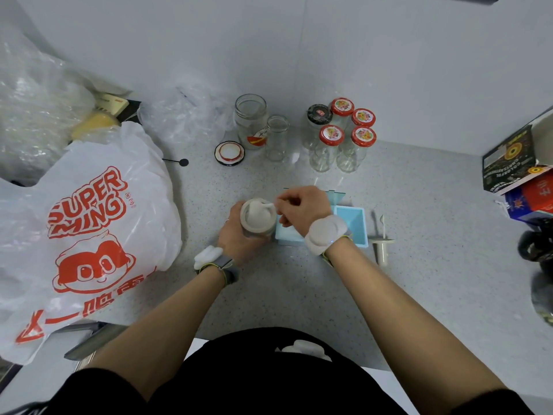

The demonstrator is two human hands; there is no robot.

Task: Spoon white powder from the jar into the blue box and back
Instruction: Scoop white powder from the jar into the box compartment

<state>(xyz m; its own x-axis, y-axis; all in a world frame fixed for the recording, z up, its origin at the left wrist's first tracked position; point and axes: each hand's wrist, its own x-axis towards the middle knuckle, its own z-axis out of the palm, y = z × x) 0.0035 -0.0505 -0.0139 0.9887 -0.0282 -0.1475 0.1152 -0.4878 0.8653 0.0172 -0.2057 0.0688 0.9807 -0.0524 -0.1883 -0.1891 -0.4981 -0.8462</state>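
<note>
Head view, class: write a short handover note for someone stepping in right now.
Left hand: grip shut around the jar, holding it beside the blue box.
Right hand: grip shut on the white spoon, its bowl inside the jar mouth.
Powder fills the jar; how much lies in the box is hidden by the right wrist.
Done: cannot tell which leg this is.
Left: finish spooning, then set the spoon down.

Jar (258,217): small, open, upright, beige rim, white powder (254,210) heaped inside. White spoon (268,206) tip rests in the powder at the jar mouth. Blue box (352,223): light blue, open-topped, just right of jar on the counter, partly hidden.
</note>
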